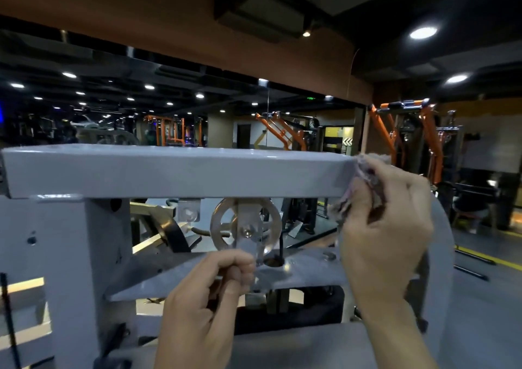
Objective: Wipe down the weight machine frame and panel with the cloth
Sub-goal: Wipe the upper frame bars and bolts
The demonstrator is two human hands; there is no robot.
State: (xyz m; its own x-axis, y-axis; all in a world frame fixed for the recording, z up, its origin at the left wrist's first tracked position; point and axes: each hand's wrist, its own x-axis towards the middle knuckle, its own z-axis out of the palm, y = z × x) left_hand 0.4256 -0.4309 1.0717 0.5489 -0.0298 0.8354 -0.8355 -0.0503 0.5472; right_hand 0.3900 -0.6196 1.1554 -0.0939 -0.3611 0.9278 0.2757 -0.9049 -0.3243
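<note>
The weight machine's grey top beam runs across the middle of the head view. My right hand grips a crumpled pinkish-grey cloth and holds it against the beam's right end. Below the beam hangs a silver pulley wheel over a grey plate. My left hand is raised in front of that plate, fingers curled with the thumb against them; I see nothing in it. A grey upright of the frame stands at the left.
Behind the machine a wall mirror reflects the gym and its ceiling lights. Orange-framed machines stand at the right. A floor with yellow lines lies beyond my right hand. A brown bulkhead hangs overhead.
</note>
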